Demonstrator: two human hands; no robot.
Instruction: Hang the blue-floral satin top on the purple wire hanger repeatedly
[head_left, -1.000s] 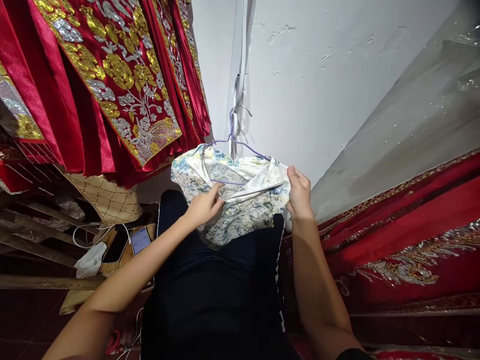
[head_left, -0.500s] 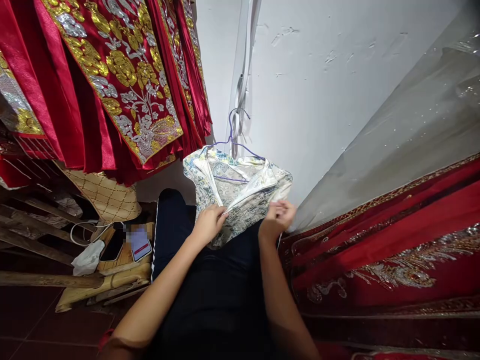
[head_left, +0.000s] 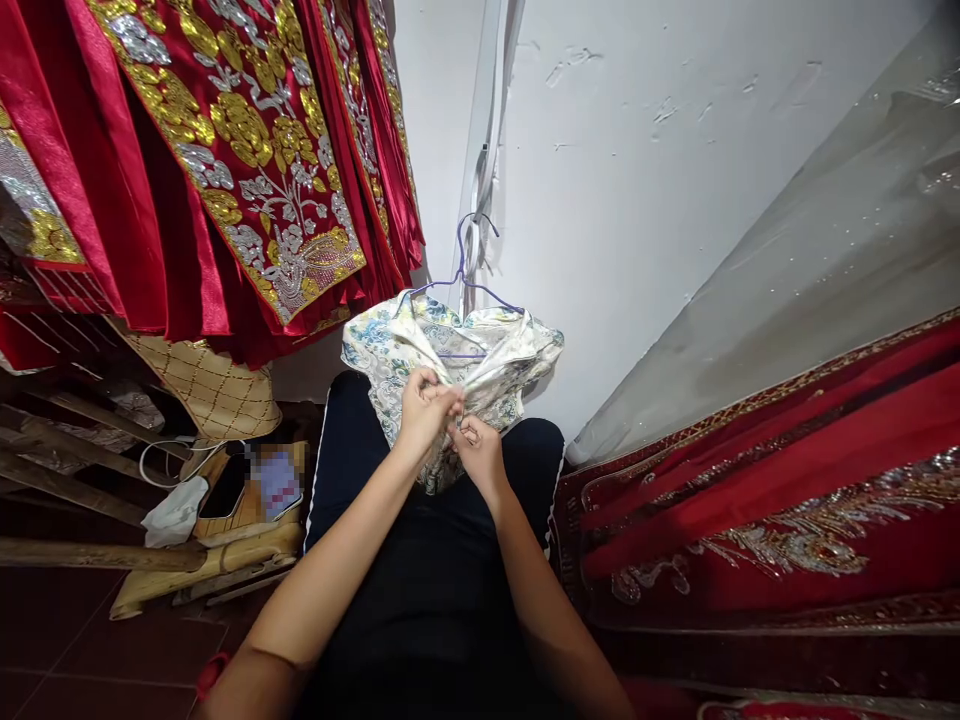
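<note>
A pale floral garment (head_left: 382, 355) with blue and yellow patterning hangs on a purple hanger (head_left: 460, 262) in front of my lap. Its white front edges meet at the middle of the neckline. My left hand (head_left: 426, 410) pinches the garment at that meeting point, fingers closed on the cloth. Right beside it, my right hand (head_left: 478, 450) is closed with the fingertips at the lower part of the opening, close to the left fingertips. Whatever small thing may be between the fingertips is too small to make out.
Red embroidered garments (head_left: 247, 150) hang at the upper left. A wooden stool (head_left: 247, 545) at the left bears phones and white tissue (head_left: 174, 512). Red beaded fabric (head_left: 787, 520) under clear plastic lies at the right. A white wall (head_left: 622, 180) stands behind.
My right hand has moved left from the garment's right side to its middle, beside my left hand. My left hand is slightly higher, and the garment has shifted left.
</note>
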